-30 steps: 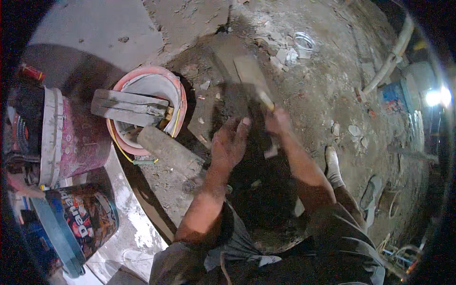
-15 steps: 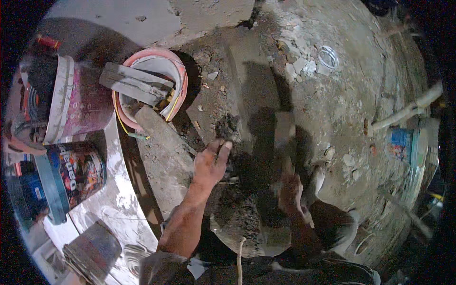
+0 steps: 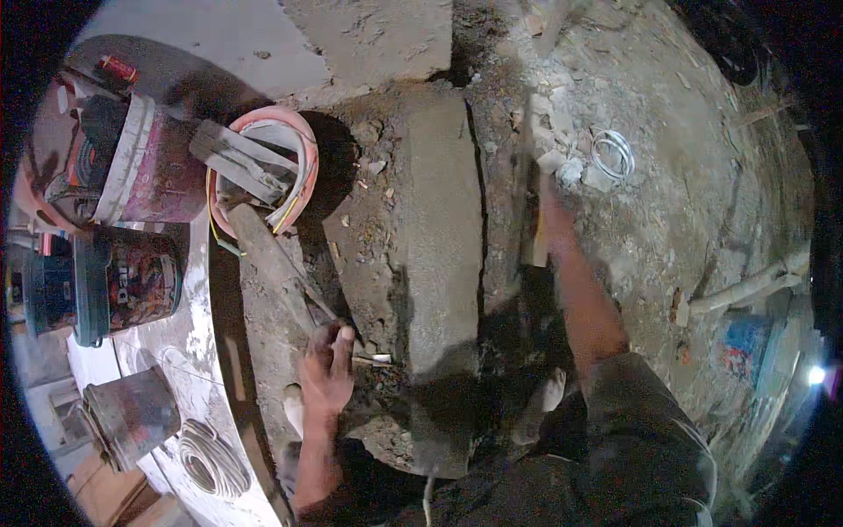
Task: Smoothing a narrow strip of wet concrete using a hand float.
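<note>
A long, low strip of smooth grey mortar or concrete (image 3: 443,202) runs away from me through the middle. To its right, my right hand (image 3: 551,202) reaches far forward, blurred, with its fingers around a narrow wooden strip (image 3: 537,237) lying lengthwise beside the mortar. My left hand (image 3: 327,367) is low on the left, fingers curled, near the end of a dirty plank (image 3: 272,268) that leans on a pink-rimmed bucket (image 3: 309,167). Whatever the left fingers hold, if anything, is hidden. A small white-ended piece (image 3: 379,358) lies just right of them.
Mortar-caked boards (image 3: 246,162) rest across the bucket. Further left stand a pink bucket (image 3: 162,167), a dark paint bucket (image 3: 145,279) and a grey container (image 3: 140,413) near a coiled cable (image 3: 211,461). Rubble (image 3: 558,132), a wire coil (image 3: 612,155) and a pole (image 3: 746,285) lie right.
My right hand has swung far forward along the strip, carrying the wooden strip away from me. My left hand has drawn back toward me and to the left, off the mortar's edge.
</note>
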Demonstrator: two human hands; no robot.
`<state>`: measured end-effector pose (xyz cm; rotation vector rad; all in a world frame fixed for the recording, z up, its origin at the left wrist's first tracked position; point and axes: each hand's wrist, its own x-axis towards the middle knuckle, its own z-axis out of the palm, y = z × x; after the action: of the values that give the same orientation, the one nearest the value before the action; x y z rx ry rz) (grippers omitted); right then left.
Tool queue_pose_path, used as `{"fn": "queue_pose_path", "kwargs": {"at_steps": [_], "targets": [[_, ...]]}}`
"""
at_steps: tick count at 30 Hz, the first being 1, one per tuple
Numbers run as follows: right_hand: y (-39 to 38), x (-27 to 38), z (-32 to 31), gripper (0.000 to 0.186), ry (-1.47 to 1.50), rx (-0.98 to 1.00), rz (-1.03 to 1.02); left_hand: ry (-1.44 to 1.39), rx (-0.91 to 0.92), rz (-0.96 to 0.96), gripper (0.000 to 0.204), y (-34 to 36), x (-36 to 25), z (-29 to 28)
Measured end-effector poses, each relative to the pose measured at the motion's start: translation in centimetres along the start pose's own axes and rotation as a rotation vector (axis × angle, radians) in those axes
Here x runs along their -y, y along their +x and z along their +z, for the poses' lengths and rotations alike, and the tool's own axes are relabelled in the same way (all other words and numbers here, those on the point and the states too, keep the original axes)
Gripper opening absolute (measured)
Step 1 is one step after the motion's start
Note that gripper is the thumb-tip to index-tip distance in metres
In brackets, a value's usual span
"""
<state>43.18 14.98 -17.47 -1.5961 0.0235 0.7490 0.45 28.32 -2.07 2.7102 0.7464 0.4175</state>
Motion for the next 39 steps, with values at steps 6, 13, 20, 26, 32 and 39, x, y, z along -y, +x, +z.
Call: {"fn": "queue_pose_path", "kwargs": {"at_steps": [6, 13, 20, 26, 32, 39], "targets": [[3.5, -1.4, 2.4, 0.056, -0.073, 0.223, 0.145, -0.436, 0.169, -0.870, 0.032, 1.1, -8.5, -0.1], [7.1, -1.0, 4.4, 0.053, -0.017, 0.318, 0.132, -0.354, 0.029, -0.831, 0.033, -2.3, -8.6, 1.3], [2.2, -4.3, 3.9, 0.055, -0.116, 0.296, 0.099, -0.345, 0.099, -0.783, 0.034, -3.6, -10.0, 1.4], [-15.9, -10.0, -0.6, 0.047, -0.229, 0.278, 0.218, -0.322, 0.065, -0.745, 0.033, -0.8, -11.2, 1.5], [-19.8, -9.7, -4.7, 0.049, -0.128, 0.226, 0.302, -0.258, 0.074, -0.713, 0.034, 0.0, -11.3, 2.3], [0.1, -3.4, 0.2, 0.058, -0.046, 0.241, 0.131, -0.388, 0.094, -0.860, 0.038, -2.0, -10.8, 2.5]]}}
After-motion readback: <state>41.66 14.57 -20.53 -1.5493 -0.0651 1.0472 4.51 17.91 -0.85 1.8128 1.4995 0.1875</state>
